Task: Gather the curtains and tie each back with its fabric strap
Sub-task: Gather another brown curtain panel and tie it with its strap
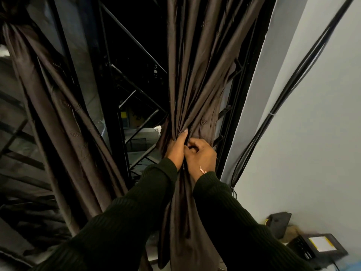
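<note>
**Soft, slippery cloth bunched at the waist**

The right curtain (195, 85) looks light, limp and glossy, so its folds will likely slide loose unless squeezed tight; the narrowed waist is the best place to grip. The left hand (175, 147) wraps that waist, fingers curled into the pleats. Touching it on the right, the right hand (201, 155) pinches folds, perhaps the strap, though I cannot tell. Both forearms reach up and forward. The other curtain (48, 114) hangs well off to the left, already gathered.
</note>
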